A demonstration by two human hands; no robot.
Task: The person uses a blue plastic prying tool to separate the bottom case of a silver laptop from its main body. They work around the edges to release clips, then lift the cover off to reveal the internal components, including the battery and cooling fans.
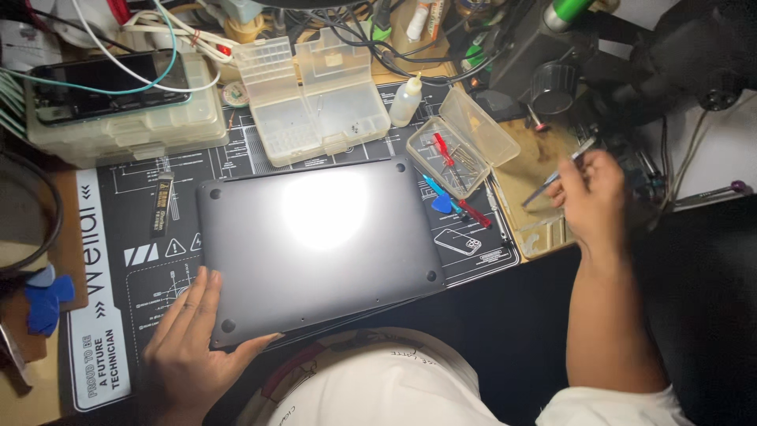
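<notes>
The near-left corner of the overturned grey laptop (315, 248) is touched by the open left hand (192, 339), its fingers spread flat. Beyond the laptop, an open clear parts box (315, 102) is seen. Right of the laptop, what appear to be tweezers (556, 177) are pinched in the right hand (590, 201).

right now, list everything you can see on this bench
laptop: one, grey, underside up, middle of mat
work mat: one, black with white print, under laptop
clear parts box: one, open, behind laptop
small clear case: one, open, red-handled bits inside, right of parts box
squeeze bottle: one, white, between the boxes
phone: one, dark, on a clear tub far left
blue pry picks: a few, left edge
tweezers: one, metal, in right hand
left hand: flat on laptop's near corner
right hand: grip closed on tweezers
</notes>
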